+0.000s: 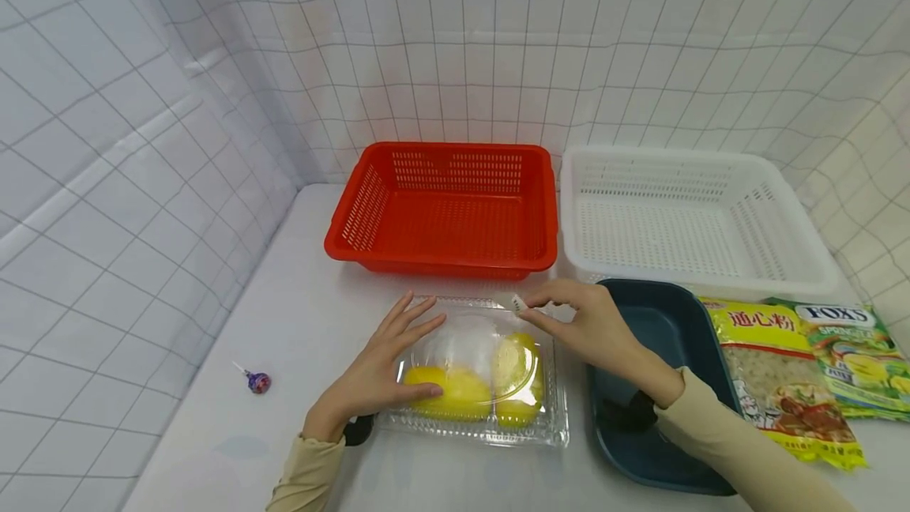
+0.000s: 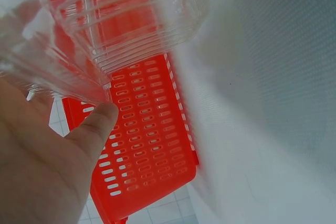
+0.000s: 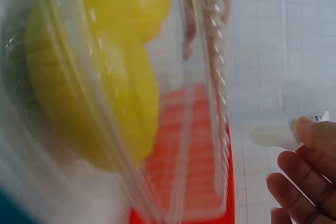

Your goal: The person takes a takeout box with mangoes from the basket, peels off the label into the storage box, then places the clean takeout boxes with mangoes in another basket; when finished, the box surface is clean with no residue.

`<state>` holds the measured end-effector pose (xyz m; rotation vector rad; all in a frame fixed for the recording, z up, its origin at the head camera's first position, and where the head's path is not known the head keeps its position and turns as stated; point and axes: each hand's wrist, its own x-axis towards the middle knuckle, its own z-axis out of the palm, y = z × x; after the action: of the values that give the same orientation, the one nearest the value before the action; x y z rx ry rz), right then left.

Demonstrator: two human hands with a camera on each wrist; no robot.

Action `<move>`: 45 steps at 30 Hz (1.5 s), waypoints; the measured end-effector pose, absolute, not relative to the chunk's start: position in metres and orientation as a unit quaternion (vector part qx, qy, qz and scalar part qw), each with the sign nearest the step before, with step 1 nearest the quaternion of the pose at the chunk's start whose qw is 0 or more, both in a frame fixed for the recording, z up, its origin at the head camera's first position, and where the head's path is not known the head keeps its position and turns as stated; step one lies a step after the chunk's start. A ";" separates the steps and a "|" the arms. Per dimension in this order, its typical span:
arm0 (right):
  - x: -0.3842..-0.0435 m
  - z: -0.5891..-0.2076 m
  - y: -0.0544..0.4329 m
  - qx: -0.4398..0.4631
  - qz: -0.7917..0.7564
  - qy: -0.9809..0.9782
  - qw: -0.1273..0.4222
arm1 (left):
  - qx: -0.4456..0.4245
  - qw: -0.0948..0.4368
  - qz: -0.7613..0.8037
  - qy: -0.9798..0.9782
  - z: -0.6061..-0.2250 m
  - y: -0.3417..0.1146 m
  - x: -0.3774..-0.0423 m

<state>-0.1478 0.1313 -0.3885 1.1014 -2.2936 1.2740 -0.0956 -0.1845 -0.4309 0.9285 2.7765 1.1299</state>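
A clear plastic clamshell box with yellow fruits inside lies in front of me. My left hand is at the box's left side, fingers spread over its far left corner and thumb over the lid. In the left wrist view, the thumb is right at the ridged plastic edge. Near the box's far right corner, my right hand pinches a small whitish sticker between thumb and index finger. The right wrist view shows the sticker as a pale translucent strip with a printed end.
Behind the box stand a red basket and a white basket. To the right are a dark blue tray, a yellow pasta bag and a green Foxs packet. A wrapped lollipop lies at the left.
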 end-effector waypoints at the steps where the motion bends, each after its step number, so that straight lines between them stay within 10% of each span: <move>1: -0.147 -0.388 0.136 0.373 0.444 -0.799 0.157 | 0.296 0.001 0.360 0.885 -0.431 -0.184 -0.096; 19: -0.139 -0.396 0.244 0.262 0.346 -0.879 0.196 | 0.298 0.005 0.358 0.885 -0.431 -0.185 -0.096; 45: -0.137 -0.418 0.268 0.308 0.199 -0.930 -0.013 | 0.297 0.008 0.359 0.885 -0.431 -0.184 -0.095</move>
<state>-0.1370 0.2679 -0.4180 0.9748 -2.9473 0.6288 -0.0954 -0.1842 -0.4307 0.9299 2.7659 1.1219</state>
